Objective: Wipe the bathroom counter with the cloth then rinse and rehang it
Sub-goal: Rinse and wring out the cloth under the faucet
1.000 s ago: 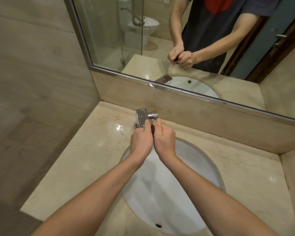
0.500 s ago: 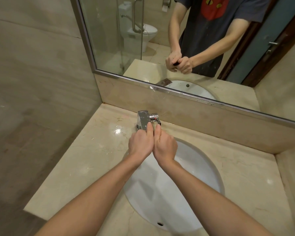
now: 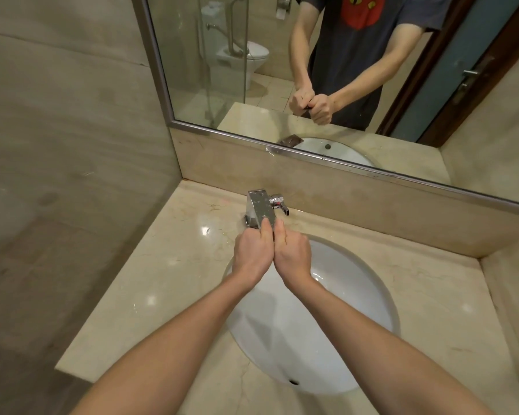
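Where 2 hands (image 3: 253, 253) (image 3: 293, 255) clasp below the faucet (image 3: 261, 208), the cloth (image 3: 307, 107) barely shows.

palms and fingertips of the left hand (image 3: 252, 253) and right hand (image 3: 293, 253) face away from the camera, and the left fingers cover the front end of the faucet (image 3: 259, 205). in the mirror (image 3: 192, 61) both fists close round a dark scrap (image 3: 308, 108), too small to confirm as cloth. both forearms and the counter (image 3: 162, 265) are cut off at the bottom edge, the forearms hide part of the sink (image 3: 372, 295), and the reflected person is cut off above the chest.
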